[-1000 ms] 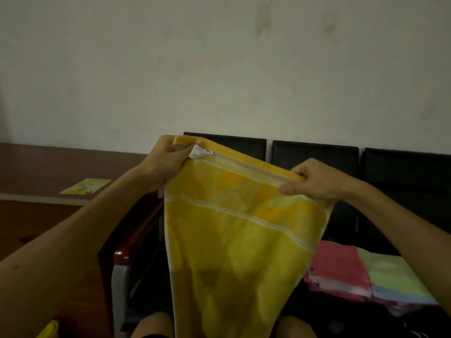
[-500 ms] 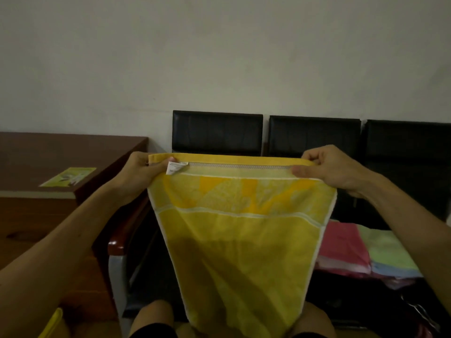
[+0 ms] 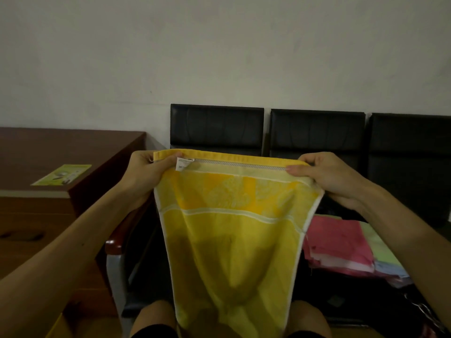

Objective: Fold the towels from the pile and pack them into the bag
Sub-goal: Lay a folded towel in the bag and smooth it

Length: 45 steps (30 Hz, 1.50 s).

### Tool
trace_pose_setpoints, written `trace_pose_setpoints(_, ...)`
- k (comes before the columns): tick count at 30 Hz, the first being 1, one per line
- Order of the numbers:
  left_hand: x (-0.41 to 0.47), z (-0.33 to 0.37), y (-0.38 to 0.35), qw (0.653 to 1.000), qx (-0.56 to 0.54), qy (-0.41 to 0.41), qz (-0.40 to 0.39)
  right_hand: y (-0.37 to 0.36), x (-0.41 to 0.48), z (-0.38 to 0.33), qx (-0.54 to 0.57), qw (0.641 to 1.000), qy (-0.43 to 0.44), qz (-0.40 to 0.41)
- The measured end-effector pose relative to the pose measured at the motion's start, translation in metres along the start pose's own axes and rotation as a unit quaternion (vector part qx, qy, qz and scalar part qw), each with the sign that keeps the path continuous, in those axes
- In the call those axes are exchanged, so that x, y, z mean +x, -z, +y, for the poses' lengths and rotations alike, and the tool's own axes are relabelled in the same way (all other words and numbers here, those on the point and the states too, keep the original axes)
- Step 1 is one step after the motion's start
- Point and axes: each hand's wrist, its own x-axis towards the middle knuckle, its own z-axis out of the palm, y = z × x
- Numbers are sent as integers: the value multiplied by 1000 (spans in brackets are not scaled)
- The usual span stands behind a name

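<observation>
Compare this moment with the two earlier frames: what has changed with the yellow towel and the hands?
The left hand and right hand drew apart and levelled, pulling the yellow towel's top edge from slanted to straight and taut. Both pinches on its corners held. The folded towels on the seat stayed put.

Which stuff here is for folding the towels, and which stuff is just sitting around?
For the job:
yellow towel, held up by the left hand and right hand
stack of pink, green and blue towels

Just sitting around:
leaflet on the desk
black chairs
</observation>
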Motion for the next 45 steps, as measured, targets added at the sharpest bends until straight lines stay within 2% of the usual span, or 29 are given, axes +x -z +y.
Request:
trace_pose_setpoints(8, -30, 17, -38, 1000, 5, -26, -2, -48, -16, -11, 119, 992, -49, -14)
trace_pose_setpoints(13, -67, 10, -77, 983, 77, -158, -55, -89, -22, -11, 170, 983, -64, -30)
trace_pose_setpoints(15, -76, 1, -84, 975, 97, -184, -72, -102, -25, -8, 182, 981, -60, -29)
trace_pose_setpoints(20, -93, -26, -78, 980, 73, -164, -89, -116, -33, 12, 220, 973, -66, -25)
trace_pose_setpoints(25, -104, -47, -69, 969, 91, -141, -183, -125, -41, 32, 260, 960, -106, -12)
trace_pose_setpoints(30, -106, -66, -74, 967, 148, -163, -124, -128, -44, 44, 310, 943, -125, -14)
trace_pose_setpoints(34, -102, -74, -76, 963, 151, -187, -125, -127, -45, 48, 284, 952, -109, -35)
trace_pose_setpoints(36, -99, -77, -78, 963, 147, -201, -103, -125, -46, 48, 269, 957, -97, -56)
trace_pose_setpoints(38, -99, -77, -82, 976, 98, -182, -73, -124, -49, 50, 247, 964, -65, -72)
trace_pose_setpoints(39, -99, -75, -84, 982, 68, -164, -58, -122, -50, 52, 241, 968, -43, -59)
trace_pose_setpoints(41, -96, -71, -85, 989, 30, -138, -34, -117, -50, 68, 239, 971, -11, 17)
trace_pose_setpoints(43, -92, -69, -82, 988, 16, -148, -31, -110, -45, 93, 233, 968, -28, 90)
trace_pose_setpoints(45, -86, -67, -79, 985, -2, -166, -52, -105, -40, 110, 269, 959, -65, 64)
